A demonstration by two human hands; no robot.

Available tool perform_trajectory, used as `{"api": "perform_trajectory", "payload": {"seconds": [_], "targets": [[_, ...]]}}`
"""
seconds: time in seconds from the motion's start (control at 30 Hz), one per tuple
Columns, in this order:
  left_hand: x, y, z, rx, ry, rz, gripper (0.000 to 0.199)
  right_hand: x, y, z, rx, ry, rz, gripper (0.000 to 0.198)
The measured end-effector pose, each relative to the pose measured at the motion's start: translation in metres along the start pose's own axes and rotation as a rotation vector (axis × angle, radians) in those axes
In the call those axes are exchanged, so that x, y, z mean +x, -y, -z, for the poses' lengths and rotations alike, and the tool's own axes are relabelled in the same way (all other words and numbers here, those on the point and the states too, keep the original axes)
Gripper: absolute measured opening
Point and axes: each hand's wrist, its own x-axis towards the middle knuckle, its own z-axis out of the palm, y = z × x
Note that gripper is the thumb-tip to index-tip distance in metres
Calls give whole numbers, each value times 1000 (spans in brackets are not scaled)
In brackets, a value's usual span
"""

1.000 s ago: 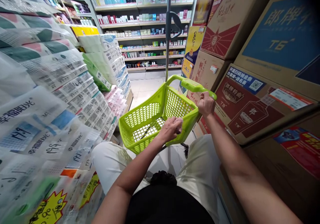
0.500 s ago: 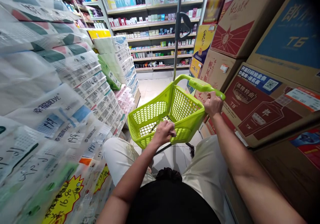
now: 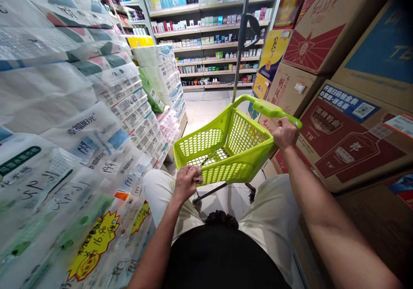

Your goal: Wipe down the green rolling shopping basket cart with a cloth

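Basket (image 3: 226,151) handle is gripped by the right hand (image 3: 285,134); the left hand (image 3: 187,182), closed on the near rim, has been drawn back toward the body.

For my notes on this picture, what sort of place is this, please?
Most likely a supermarket aisle: a green shopping basket, shelves of small goods, stacked paper packs with price tags, and cartons piled at the side.

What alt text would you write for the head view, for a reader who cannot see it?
In a shop aisle, the right hand grips the handle of a lime-green basket trolley; the left hand holds its near rim. Tissue packs stand left, cardboard boxes right.
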Motion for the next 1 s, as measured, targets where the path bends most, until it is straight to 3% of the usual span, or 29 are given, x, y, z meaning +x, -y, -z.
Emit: {"api": "perform_trajectory", "payload": {"seconds": [0.1,0.2,0.3,0.53,0.63,0.83,0.93,1.0], "targets": [[-19,20,12,8,-34,25,25,-1,3,-2,22,-3,-6,32],[-14,15,8,-13,-46,63,23,-2,7,-4,20,-1,9,29],[7,-8,-7,-62,-23,78,22,-1,9,-5,2,-6,40,29],[73,-76,-52,-65,97,-90,26,-2,12,-3,-26,-33,47,26],[94,-92,-64,-25,134,-155,29,0,10,-3,-32,-14,37,27],[118,-72,-71,-10,167,-307,32,-2,18,-4,-75,4,35,32],[126,-51,-70,-37,153,-292,26,-10,31,-1,-128,31,38,31],[131,-38,-69,-62,125,-253,24,-11,37,7,-155,113,120,30]]}}
